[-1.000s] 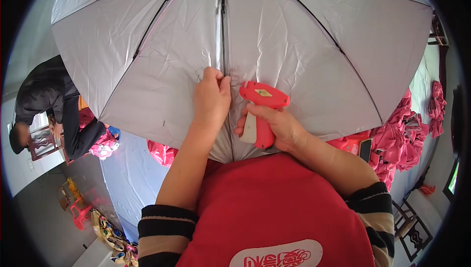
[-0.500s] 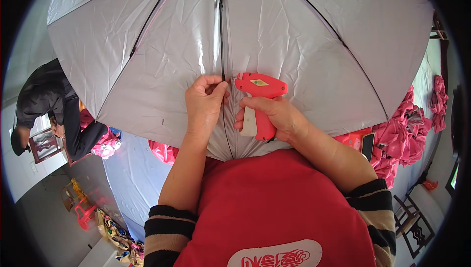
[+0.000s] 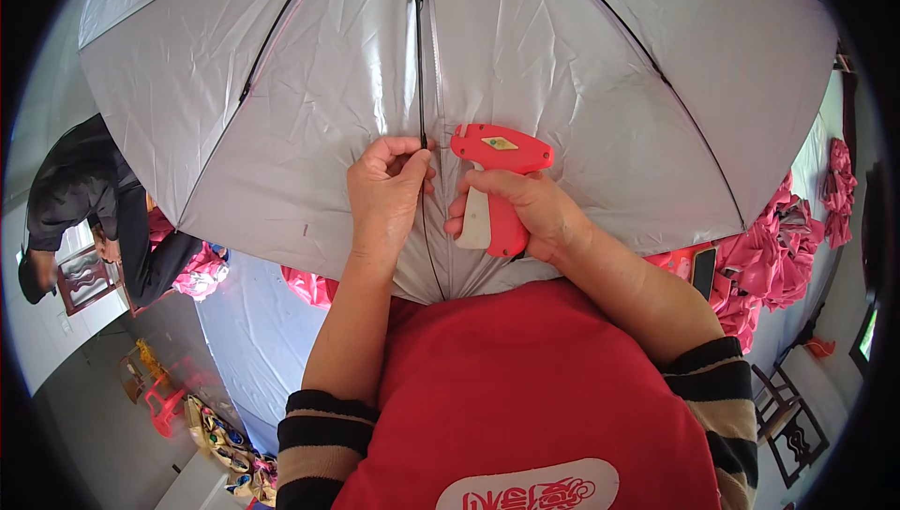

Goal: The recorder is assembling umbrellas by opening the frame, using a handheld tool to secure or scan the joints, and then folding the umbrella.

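Co-worker, far left: a person in dark clothing [image 3: 80, 182], bent forward, with crumpled pink fabric [image 3: 202, 273] near the knees.
Stool, lower left: a red plastic stool [image 3: 164, 409], stood on the grey floor.
Desk: a pale blue surface [image 3: 253, 327], seen between the stool and the left forearm, partly covered by the canopy's edge.
Canopy: a silver-grey umbrella canopy [image 3: 323, 149], spread open with its inner side and dark ribs exposed; its near edge is gathered against the red apron.
Left hand: the left hand [image 3: 382, 182] is closed narrowly, the lower part of the central rib [image 3: 420, 60] being pinched between thumb and fingers.
Apron, centre: a red apron [image 3: 534, 369], by which the wearer's front is covered; striped sleeves [image 3: 323, 440] are seen at both sides.
Tagging gun: a red tagging gun [image 3: 506, 147] with a pale trigger, held upright over the canopy, its nose directed left, just beside the rib.
Right hand: the right hand [image 3: 536, 208] is wrapped around the gun's handle; whether the trigger is pressed cannot be told.
Phone: a dark phone [image 3: 702, 273], placed beside heaped pink fabric [image 3: 773, 262].
Chair, far right: a dark wooden chair [image 3: 795, 433].
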Motion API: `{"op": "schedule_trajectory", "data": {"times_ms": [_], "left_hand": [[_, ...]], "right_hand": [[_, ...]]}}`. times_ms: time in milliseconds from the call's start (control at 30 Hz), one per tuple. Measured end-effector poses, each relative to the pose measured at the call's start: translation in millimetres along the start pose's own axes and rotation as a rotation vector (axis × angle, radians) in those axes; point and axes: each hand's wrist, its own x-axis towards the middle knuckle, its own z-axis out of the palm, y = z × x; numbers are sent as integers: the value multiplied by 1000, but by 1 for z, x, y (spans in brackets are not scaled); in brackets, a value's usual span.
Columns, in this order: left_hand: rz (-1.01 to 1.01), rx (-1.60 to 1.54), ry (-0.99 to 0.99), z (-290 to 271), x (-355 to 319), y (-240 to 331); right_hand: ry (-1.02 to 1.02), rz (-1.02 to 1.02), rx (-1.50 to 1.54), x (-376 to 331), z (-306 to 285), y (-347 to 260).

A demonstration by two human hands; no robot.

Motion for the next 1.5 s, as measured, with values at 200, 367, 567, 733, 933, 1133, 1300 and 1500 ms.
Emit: {"op": "schedule_trajectory", "data": {"times_ms": [200,367,567,733,933,1133,1300,1500], "left_hand": [[-12,4,-2,1,1,0],[-5,17,-2,1,0,1],[-21,30,7,1,0,0],[-29,7,-5,1,1,0],[-30,4,-3,2,2,2],[21,53,-61,-4,1,-3],[139,246,-29,-4,-1,-6],[214,210,-64,-6,8,2]], "right_hand": [[31,14,-4,3,-1,0],[43,-16,-20,4,-1,1],[-10,16,-97,5,-2,-2],[-166,105,-3,9,-12,-5],[-268,118,-6,14,-18,-4],[-198,78,-36,14,-4,-2],[-18,6,-223,18,1,6],[-73,-54,-245,2,13,-10]]}}
